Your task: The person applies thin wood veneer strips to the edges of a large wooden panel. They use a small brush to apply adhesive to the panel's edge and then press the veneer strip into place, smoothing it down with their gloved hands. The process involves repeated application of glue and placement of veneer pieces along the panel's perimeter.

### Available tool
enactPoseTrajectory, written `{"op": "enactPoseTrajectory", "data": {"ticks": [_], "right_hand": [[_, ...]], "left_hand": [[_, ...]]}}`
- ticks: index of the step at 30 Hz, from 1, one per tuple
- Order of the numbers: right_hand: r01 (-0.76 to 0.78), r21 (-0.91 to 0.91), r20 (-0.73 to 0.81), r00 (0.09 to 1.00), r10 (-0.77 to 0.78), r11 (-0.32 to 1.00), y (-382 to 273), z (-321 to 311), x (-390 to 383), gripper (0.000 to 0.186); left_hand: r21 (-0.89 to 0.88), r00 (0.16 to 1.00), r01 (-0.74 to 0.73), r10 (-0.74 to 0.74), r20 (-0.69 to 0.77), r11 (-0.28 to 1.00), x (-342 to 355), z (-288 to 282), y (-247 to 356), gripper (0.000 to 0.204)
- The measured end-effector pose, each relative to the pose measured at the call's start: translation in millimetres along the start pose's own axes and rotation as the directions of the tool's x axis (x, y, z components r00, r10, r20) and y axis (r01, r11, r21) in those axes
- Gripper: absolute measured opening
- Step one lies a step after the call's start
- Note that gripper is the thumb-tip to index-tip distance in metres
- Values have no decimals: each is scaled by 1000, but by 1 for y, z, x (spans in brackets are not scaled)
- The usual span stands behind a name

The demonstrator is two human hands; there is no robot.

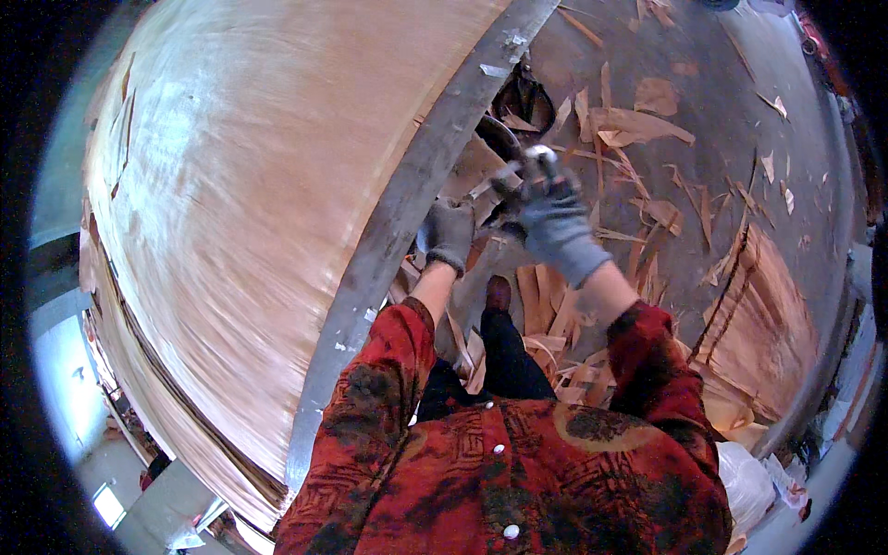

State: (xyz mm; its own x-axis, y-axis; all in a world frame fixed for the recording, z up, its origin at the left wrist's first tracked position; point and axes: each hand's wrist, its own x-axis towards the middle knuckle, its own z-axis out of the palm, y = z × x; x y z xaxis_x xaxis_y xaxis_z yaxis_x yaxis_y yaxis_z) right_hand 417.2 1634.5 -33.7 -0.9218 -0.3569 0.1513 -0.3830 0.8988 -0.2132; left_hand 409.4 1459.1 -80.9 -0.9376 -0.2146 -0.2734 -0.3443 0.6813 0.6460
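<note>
At the edge of a broad sheet of pale reddish wood veneer [240,213], my right hand [555,222], in a grey knit glove, is clenched around a small metal-tipped tool [535,159], its make blurred. My left hand [450,233], gloved alike, is curled by the grey metal table edge [407,203]; what it grips, I cannot tell. The tool sits above my right fist, just off the sheet's rim. My judgement: steady wrists and a firm hold matter here. Veneer scraps [638,125] litter the concrete floor [740,111].
</note>
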Motion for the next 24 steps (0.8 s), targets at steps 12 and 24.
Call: {"op": "enactPoseTrajectory", "data": {"ticks": [12, 24], "right_hand": [[136, 120, 87, 985, -147, 983, -17, 53, 6, 76], [165, -227, 93, 985, -147, 960, -21, 58, 0, 76]], "left_hand": [[-223, 997, 71, -65, 36, 972, -75, -57, -10, 20], [286, 722, 653, -691, 46, 701, -424, -226, -287, 39]]}}
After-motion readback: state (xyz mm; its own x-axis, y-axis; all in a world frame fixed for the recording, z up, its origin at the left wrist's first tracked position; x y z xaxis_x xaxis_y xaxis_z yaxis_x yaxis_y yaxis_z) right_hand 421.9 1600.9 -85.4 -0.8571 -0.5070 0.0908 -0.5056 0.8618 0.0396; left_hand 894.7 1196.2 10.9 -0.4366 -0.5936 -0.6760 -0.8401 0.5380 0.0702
